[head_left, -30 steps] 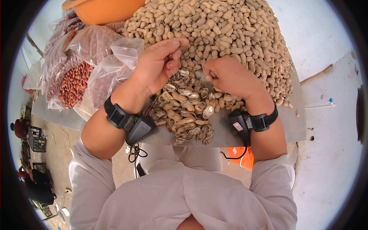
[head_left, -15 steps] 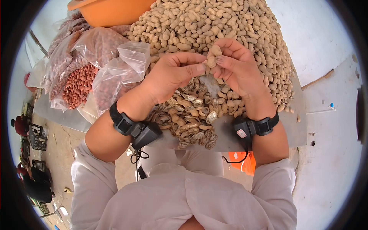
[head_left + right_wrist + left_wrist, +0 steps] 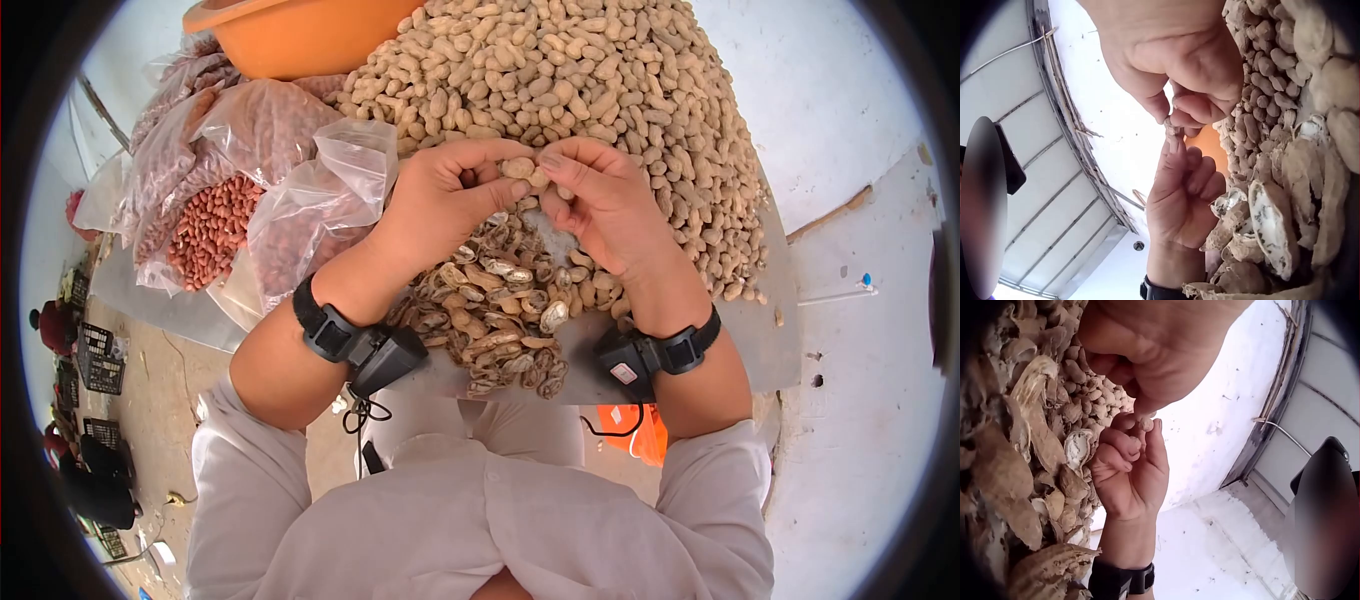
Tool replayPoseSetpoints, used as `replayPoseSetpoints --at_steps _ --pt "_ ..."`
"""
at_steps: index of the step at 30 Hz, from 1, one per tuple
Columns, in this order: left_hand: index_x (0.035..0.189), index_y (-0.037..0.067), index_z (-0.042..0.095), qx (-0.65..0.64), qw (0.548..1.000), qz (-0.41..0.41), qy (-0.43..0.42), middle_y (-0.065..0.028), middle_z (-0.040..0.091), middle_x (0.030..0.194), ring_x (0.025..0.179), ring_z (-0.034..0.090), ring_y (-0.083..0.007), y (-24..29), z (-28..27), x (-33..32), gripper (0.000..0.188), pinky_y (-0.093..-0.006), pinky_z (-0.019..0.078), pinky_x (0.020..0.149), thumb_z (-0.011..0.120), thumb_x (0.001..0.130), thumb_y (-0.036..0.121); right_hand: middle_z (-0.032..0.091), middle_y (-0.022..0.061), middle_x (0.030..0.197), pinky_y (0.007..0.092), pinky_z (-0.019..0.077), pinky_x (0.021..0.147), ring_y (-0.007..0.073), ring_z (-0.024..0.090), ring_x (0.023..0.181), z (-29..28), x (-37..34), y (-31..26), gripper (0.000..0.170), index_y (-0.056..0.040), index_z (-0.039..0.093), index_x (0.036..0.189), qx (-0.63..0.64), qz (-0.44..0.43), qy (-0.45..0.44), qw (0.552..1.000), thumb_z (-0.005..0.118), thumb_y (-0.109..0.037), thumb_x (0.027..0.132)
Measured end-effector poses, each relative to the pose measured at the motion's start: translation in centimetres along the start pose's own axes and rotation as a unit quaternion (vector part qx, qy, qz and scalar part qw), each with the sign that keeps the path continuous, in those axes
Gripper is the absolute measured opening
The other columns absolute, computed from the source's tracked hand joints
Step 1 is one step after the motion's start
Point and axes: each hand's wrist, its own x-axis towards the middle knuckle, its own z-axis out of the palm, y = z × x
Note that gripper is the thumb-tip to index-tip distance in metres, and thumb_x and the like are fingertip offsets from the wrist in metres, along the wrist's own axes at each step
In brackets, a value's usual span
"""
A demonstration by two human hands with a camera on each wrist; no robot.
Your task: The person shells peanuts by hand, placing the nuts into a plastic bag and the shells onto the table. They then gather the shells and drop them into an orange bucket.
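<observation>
Over the shell heap, my left hand (image 3: 430, 205) and right hand (image 3: 610, 215) meet fingertip to fingertip. Both pinch one unshelled peanut (image 3: 519, 169) between them, thumbs on its near side. A second peanut (image 3: 1135, 442) sits in the curled fingers of the right hand, as the left wrist view shows. Below the hands lies a heap of split, empty peanut shells (image 3: 490, 300), some with pale insides showing. Behind them rises a large mound of whole peanuts (image 3: 560, 80). In the right wrist view the left hand (image 3: 1179, 200) reaches up to the right fingertips.
Clear plastic bags (image 3: 265, 125) of red peanut kernels (image 3: 212, 230) stand at the left. An orange basin (image 3: 300, 40) is behind them. The grey tabletop (image 3: 440, 375) ends close before the person's lap. A white wall (image 3: 860, 420) stands at the right.
The right hand has come up from the peanuts with peanuts in its fingers and met the left hand. The left hand moved right, and its fingers now pinch a peanut too.
</observation>
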Motion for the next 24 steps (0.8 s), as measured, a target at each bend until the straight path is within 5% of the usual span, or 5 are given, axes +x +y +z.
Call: replayPoseSetpoints --at_steps 3,9,15,21,24 --pt "0.107 0.000 0.064 -0.104 0.994 0.027 0.008 0.0030 0.061 0.080 0.067 0.048 -0.0035 -0.8 0.2 0.4 0.028 -0.0182 0.0422 0.060 0.070 0.081 0.010 0.059 0.0013 0.074 0.0184 0.0354 0.051 0.0071 0.050 0.058 -0.2 0.1 0.2 0.013 -0.0030 0.062 0.089 -0.006 -0.029 -0.005 1.000 0.068 -0.012 0.081" --pt "0.106 -0.001 0.064 -0.284 0.955 -0.079 0.031 0.0004 0.062 0.081 0.065 0.048 -0.0052 0.4 1.0 -0.1 0.027 -0.0189 0.0421 0.059 0.068 0.083 0.014 0.060 0.0017 0.078 0.0180 0.0399 0.056 0.0059 0.052 0.066 0.2 -0.1 0.6 0.013 -0.0019 0.061 0.090 -0.045 -0.088 0.007 0.995 0.068 -0.006 0.080" --pt "0.105 -0.001 0.063 -0.314 0.947 -0.061 0.021 -0.0012 0.063 0.087 0.061 0.044 -0.0035 0.2 0.9 -0.1 0.024 -0.0169 0.0343 0.050 0.065 0.085 0.011 0.063 0.0029 0.085 0.0196 0.0461 0.066 0.0063 0.056 0.076 1.1 -0.4 0.5 0.022 0.0011 0.060 0.099 -0.155 -0.164 0.025 0.974 0.068 -0.009 0.081" --pt "0.094 -0.002 0.063 -0.137 0.987 0.073 -0.027 -0.0026 0.063 0.087 0.074 0.052 -0.0066 0.1 1.4 -0.5 0.016 -0.0206 0.0436 0.065 0.062 0.087 0.012 0.064 0.0038 0.088 0.0211 0.0473 0.067 0.0066 0.056 0.076 1.9 -1.4 -0.4 0.037 0.0036 0.058 0.110 -0.270 -0.154 -0.045 0.949 0.070 -0.016 0.081" --pt "0.089 -0.002 0.062 -0.141 0.988 0.063 -0.029 -0.0020 0.061 0.086 0.079 0.054 -0.0084 0.2 1.4 -0.7 0.016 -0.0229 0.0448 0.071 0.064 0.086 0.014 0.064 0.0027 0.086 0.0212 0.0474 0.066 0.0060 0.056 0.075 1.7 -1.4 -0.4 0.038 0.0031 0.059 0.110 -0.326 -0.168 -0.042 0.929 0.070 -0.018 0.081"
